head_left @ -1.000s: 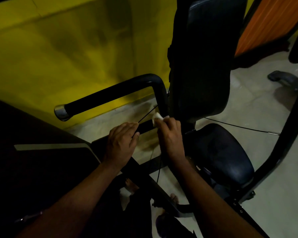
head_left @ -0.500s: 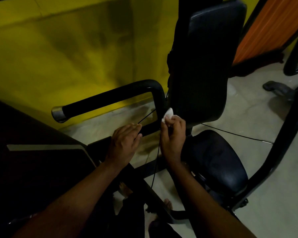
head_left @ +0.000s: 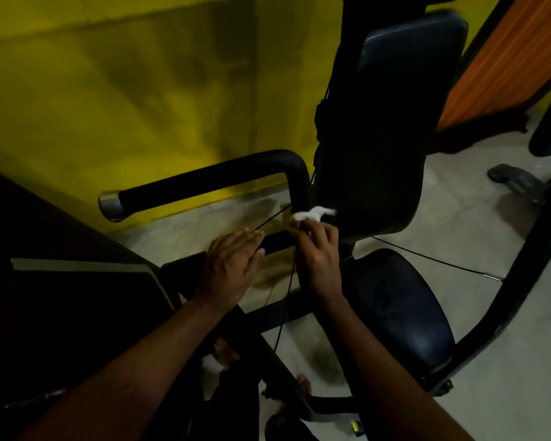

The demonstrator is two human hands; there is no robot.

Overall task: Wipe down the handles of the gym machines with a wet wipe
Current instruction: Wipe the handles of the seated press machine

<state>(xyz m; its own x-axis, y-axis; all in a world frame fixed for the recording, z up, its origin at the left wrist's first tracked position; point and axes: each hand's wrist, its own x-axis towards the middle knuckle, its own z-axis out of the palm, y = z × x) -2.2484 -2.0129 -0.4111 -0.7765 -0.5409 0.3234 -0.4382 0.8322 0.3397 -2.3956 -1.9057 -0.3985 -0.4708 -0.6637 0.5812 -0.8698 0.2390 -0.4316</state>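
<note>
Turned a little since half a second ago: right hand [head_left: 318,249], then upright with the wet wipe [head_left: 312,214] poking up out of the fist, now pinching that wipe in curled fingers and pressing it sideways at the foot of the upright bend of the handle [head_left: 204,183]. Left hand [head_left: 233,265] much as before, fingers straight and close together, resting flat on a black lower bar [head_left: 277,241] just below the handle.

Counted: two hands, one white wipe, one black padded handle, one chrome cap [head_left: 110,205] at the handle's left tip. Right of the handle, one dark backrest pad [head_left: 395,122], touching the wipe or just beside it, hard to tell which. Below and right of the handle, one dark seat pad [head_left: 398,307]. Two thin black lines: first cable [head_left: 287,281] running from the handle's bend down between the hands, second cable [head_left: 427,259] stretched above the floor well right of the handle. Two bare feet [head_left: 303,383] far below the handle, dim.

Behind the handle, yellow wall [head_left: 109,90] with dark smudges. Beneath the handle and spreading right, pale grey floor [head_left: 458,202]. Far up and right of the handle, one orange ribbed panel [head_left: 506,58]. Dim light throughout.
</note>
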